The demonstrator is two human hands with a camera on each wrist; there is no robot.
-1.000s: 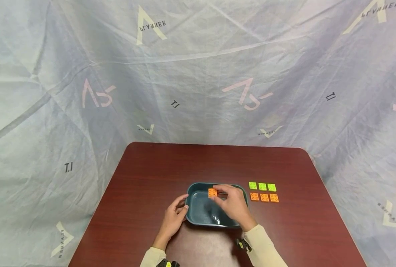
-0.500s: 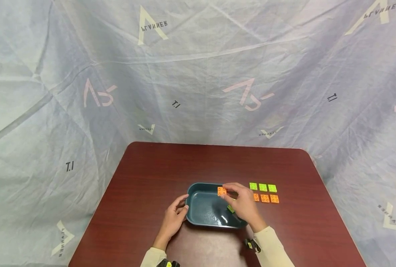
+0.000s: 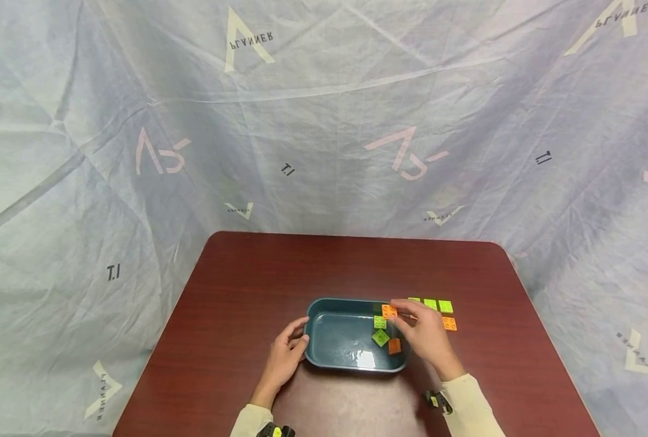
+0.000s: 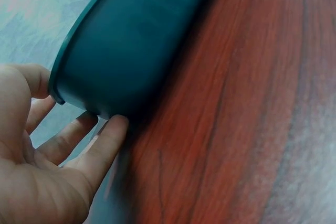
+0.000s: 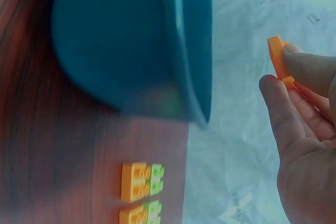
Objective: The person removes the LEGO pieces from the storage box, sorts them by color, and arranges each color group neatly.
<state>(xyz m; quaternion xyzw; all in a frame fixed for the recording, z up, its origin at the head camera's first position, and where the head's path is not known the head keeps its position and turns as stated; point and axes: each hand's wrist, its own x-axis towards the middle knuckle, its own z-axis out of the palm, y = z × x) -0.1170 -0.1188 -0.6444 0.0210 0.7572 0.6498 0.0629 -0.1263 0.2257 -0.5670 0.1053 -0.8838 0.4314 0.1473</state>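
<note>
A dark teal plastic tub (image 3: pixel 340 346) sits on the table, its left end held by my left hand (image 3: pixel 282 363). In the left wrist view, bent fingers (image 4: pixel 105 150) meet the tub's outer wall and rim. My right hand (image 3: pixel 427 334) pinches an orange toy building brick (image 3: pixel 389 311) between thumb and fingertips, over the tub's right end. Seen from the right wrist, this brick (image 5: pixel 279 61) is above the rim. Inside the tub lie a green brick (image 3: pixel 380 322), a second green brick (image 3: pixel 380 338) and an orange brick (image 3: pixel 394 346).
Right of the tub, green bricks (image 3: pixel 430 303) form a row on the table, with an orange brick (image 3: pixel 449 323) in front. My right hand hides part of these rows. A printed grey cloth (image 3: pixel 324 152) hangs behind the dark red table (image 3: pixel 258 261).
My right hand has moved rightward across the tub with the orange brick, uncovering the bricks inside and covering part of the rows on the table. My left hand has stayed put.
</note>
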